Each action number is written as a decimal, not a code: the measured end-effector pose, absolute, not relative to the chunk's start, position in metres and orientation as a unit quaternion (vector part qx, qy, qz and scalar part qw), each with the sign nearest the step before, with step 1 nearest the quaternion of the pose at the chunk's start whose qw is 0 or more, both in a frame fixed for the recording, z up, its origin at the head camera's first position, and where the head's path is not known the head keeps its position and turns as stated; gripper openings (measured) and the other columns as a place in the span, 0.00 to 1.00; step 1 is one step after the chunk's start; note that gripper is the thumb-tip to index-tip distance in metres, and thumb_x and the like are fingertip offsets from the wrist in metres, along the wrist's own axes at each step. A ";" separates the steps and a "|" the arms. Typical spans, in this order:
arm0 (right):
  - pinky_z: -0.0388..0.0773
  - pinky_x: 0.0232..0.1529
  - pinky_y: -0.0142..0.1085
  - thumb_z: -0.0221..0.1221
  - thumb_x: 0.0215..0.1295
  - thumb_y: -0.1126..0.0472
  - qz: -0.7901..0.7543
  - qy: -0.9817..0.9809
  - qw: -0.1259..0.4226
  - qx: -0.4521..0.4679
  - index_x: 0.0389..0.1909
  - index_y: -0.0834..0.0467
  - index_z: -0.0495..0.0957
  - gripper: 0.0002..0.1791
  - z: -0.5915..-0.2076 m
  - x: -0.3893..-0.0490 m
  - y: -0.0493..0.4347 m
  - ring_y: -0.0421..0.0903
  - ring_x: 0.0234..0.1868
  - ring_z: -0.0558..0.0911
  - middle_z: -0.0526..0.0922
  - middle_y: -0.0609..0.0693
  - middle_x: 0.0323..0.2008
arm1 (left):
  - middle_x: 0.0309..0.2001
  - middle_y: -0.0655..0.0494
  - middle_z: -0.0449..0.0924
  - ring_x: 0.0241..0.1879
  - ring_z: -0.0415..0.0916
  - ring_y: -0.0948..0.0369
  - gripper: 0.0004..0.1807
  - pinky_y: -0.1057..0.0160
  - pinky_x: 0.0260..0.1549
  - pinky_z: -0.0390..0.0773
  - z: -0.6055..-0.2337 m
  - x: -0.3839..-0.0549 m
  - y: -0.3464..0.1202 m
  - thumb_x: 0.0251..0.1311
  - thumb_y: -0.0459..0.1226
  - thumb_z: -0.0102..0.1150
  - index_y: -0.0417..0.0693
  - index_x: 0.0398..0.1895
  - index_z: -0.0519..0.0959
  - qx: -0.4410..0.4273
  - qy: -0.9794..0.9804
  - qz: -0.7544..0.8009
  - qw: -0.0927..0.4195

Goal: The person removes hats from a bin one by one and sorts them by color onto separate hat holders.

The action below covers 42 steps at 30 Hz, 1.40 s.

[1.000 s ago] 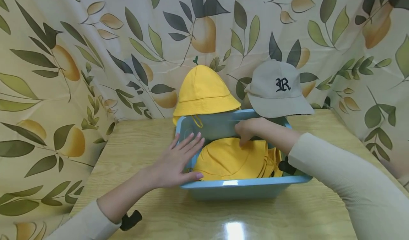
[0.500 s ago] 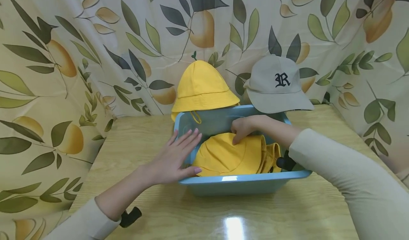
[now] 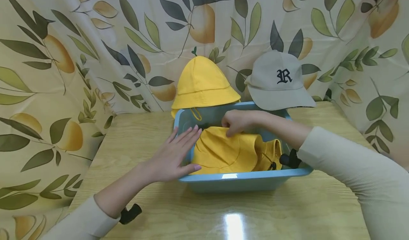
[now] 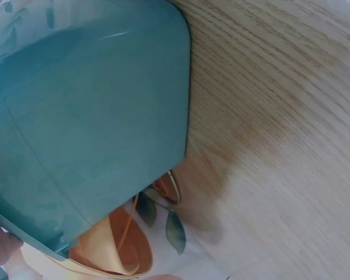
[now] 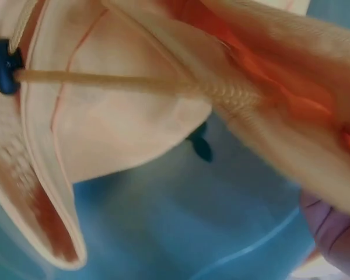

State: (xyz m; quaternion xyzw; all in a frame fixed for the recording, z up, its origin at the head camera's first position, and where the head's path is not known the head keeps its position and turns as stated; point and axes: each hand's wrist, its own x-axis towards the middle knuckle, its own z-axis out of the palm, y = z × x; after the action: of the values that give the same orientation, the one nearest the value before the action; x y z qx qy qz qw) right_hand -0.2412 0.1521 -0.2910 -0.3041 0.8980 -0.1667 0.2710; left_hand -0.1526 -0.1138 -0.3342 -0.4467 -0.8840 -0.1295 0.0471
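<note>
My right hand [image 3: 238, 122] reaches into a blue plastic bin [image 3: 243, 176] and pinches the upper part of a yellow bucket hat [image 3: 227, 151]. More yellow hat fabric [image 3: 273, 149] lies at the bin's right end, by a dark cord toggle [image 3: 272, 166]. Up close in the right wrist view, a chin cord [image 5: 116, 81] runs across the fabric to a toggle [image 5: 7, 67], and a small green sprout [image 5: 201, 146] shows against the bin's blue inside. With fingers extended, my left hand [image 3: 175, 158] rests at the bin's left rim; the bin's outer wall [image 4: 99, 122] fills much of the left wrist view.
Behind the bin stand another yellow bucket hat [image 3: 204, 85] with a green sprout on top and a grey cap [image 3: 278, 78] with a black letter. Both overlap its back rim in the head view. A leaf-patterned curtain [image 3: 127, 48] surrounds the wooden table [image 3: 140, 133].
My right hand has moved left, raising the yellow hat's upper edge and drawing it away from the fabric at the right. My left hand stays at the rim. The head view has tilted down slightly.
</note>
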 end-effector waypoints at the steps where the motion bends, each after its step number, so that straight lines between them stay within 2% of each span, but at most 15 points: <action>1: 0.62 0.19 0.29 0.56 0.52 0.67 -0.183 0.897 0.267 -0.301 0.19 0.56 0.74 0.06 -0.287 -0.241 0.152 0.37 0.15 0.64 0.66 0.43 0.14 | 0.76 0.52 0.41 0.74 0.42 0.52 0.49 0.40 0.69 0.38 -0.334 -0.153 -0.114 0.60 0.71 0.19 0.47 0.75 0.43 -0.447 -0.884 -0.128 0.046; 5: 0.66 0.20 0.29 0.57 0.52 0.66 -0.227 0.896 0.245 -0.292 0.22 0.59 0.78 0.03 -0.270 -0.237 0.154 0.37 0.15 0.68 0.71 0.44 0.15 | 0.76 0.50 0.42 0.74 0.42 0.51 0.48 0.40 0.69 0.36 -0.331 -0.155 -0.114 0.61 0.70 0.20 0.50 0.76 0.43 -0.450 -0.883 -0.126 0.039; 11: 0.69 0.22 0.29 0.59 0.52 0.65 -0.274 0.895 0.243 -0.257 0.23 0.60 0.78 0.03 -0.245 -0.227 0.158 0.37 0.17 0.69 0.72 0.44 0.16 | 0.75 0.48 0.41 0.74 0.41 0.51 0.48 0.41 0.69 0.35 -0.330 -0.153 -0.113 0.60 0.71 0.21 0.51 0.76 0.42 -0.442 -0.887 -0.131 0.022; 15: 0.71 0.23 0.30 0.61 0.52 0.64 -0.308 0.888 0.249 -0.233 0.23 0.60 0.76 0.04 -0.225 -0.216 0.160 0.38 0.18 0.70 0.73 0.46 0.17 | 0.76 0.49 0.37 0.74 0.39 0.53 0.48 0.41 0.69 0.33 -0.328 -0.151 -0.113 0.60 0.71 0.26 0.54 0.76 0.40 -0.431 -0.892 -0.140 0.003; 21: 0.73 0.24 0.30 0.62 0.52 0.64 -0.359 0.885 0.230 -0.188 0.27 0.62 0.76 0.06 -0.195 -0.200 0.160 0.38 0.20 0.73 0.77 0.47 0.20 | 0.76 0.48 0.36 0.74 0.39 0.53 0.50 0.40 0.69 0.38 -0.324 -0.152 -0.111 0.58 0.71 0.33 0.54 0.76 0.37 -0.424 -0.889 -0.174 0.007; 25: 0.76 0.25 0.31 0.62 0.54 0.63 -0.409 0.875 0.212 -0.146 0.28 0.61 0.75 0.07 -0.180 -0.192 0.160 0.38 0.20 0.76 0.78 0.47 0.21 | 0.76 0.50 0.37 0.74 0.40 0.55 0.54 0.44 0.69 0.43 -0.314 -0.147 -0.103 0.55 0.72 0.40 0.54 0.76 0.36 -0.404 -0.890 -0.212 0.016; 28: 0.78 0.25 0.33 0.63 0.55 0.62 -0.451 0.864 0.199 -0.098 0.28 0.60 0.75 0.06 -0.171 -0.188 0.159 0.40 0.21 0.79 0.79 0.47 0.21 | 0.75 0.50 0.44 0.73 0.46 0.55 0.56 0.48 0.69 0.50 -0.301 -0.139 -0.091 0.52 0.68 0.53 0.52 0.76 0.40 -0.382 -0.891 -0.238 0.053; 31: 0.79 0.26 0.33 0.62 0.55 0.60 -0.475 0.858 0.190 -0.052 0.28 0.58 0.78 0.05 -0.163 -0.186 0.160 0.40 0.21 0.80 0.81 0.46 0.21 | 0.72 0.44 0.53 0.70 0.56 0.50 0.58 0.47 0.64 0.62 -0.289 -0.127 -0.077 0.47 0.62 0.64 0.48 0.75 0.48 -0.373 -0.887 -0.248 0.112; 35: 0.78 0.28 0.31 0.62 0.55 0.57 -0.495 0.848 0.188 -0.015 0.24 0.53 0.79 0.05 -0.155 -0.185 0.163 0.39 0.23 0.80 0.81 0.44 0.22 | 0.68 0.39 0.59 0.64 0.64 0.46 0.57 0.46 0.55 0.72 -0.280 -0.118 -0.070 0.41 0.58 0.71 0.41 0.71 0.56 -0.386 -0.870 -0.237 0.195; 38: 0.79 0.28 0.31 0.62 0.56 0.57 -0.505 0.841 0.192 -0.005 0.22 0.52 0.78 0.07 -0.154 -0.184 0.170 0.39 0.23 0.81 0.80 0.44 0.22 | 0.62 0.40 0.66 0.59 0.69 0.48 0.44 0.53 0.46 0.78 -0.278 -0.123 -0.073 0.41 0.42 0.73 0.37 0.63 0.65 -0.409 -0.839 -0.253 0.253; 42: 0.80 0.28 0.32 0.61 0.59 0.58 -0.508 0.839 0.195 -0.006 0.21 0.53 0.76 0.08 -0.160 -0.184 0.181 0.41 0.23 0.82 0.81 0.45 0.21 | 0.44 0.44 0.74 0.43 0.76 0.53 0.23 0.64 0.29 0.79 -0.275 -0.136 -0.082 0.37 0.24 0.66 0.36 0.43 0.74 -0.450 -0.779 -0.294 0.323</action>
State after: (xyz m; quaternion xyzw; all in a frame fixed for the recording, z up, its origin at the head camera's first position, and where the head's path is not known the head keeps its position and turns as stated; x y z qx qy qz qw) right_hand -0.1836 0.1814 -0.1600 -0.0055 0.8388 -0.5084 0.1947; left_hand -0.1362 -0.0819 -0.2750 -0.4501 -0.7791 -0.2938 0.3227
